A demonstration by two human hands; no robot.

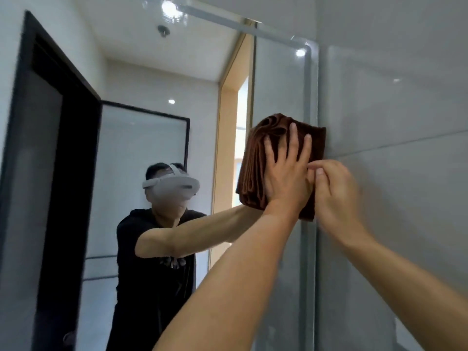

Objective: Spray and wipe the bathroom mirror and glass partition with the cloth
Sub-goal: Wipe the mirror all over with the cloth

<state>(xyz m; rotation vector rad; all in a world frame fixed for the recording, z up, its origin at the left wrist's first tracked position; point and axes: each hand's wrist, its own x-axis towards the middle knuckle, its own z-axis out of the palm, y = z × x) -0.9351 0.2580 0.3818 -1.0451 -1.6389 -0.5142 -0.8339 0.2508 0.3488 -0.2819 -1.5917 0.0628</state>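
Head view looks up along 2 bare forearms to a folded, rust-brown terry cloth (pixel 255 160) held flat against the large frameless wall mirror (pixel 157 127), right at the mirror's rounded right edge where it meets the pale grey glossy wall tiles (pixel 395 127). Left hand (pixel 287 173) lies spread over the cloth with its fingers straight and fanned upward, palm pressing the fabric to the glass; nothing is curled round the cloth. Right hand (pixel 334 196) sits just beside and slightly below it, touching the left hand's outer edge, with its thumb and fingertips bent together at the cloth's right border; motion blur makes it hard to tell whether they actually pinch the fabric, so I cannot tell its hold for certain. Cloth shows several stacked folds along its left side and bunches at the top, and its lower right corner hangs past the mirror edge onto the tile. Reflected in the mirror are a person in a black short-sleeved shirt wearing a white head-mounted camera rig (pixel 172 186), both arms stretched toward the cloth, a black-framed doorway (pixel 58 138), a frosted panel with a black frame (pixel 141 153), a wood-toned window recess (pixel 228 138) and white ceiling with round lights.
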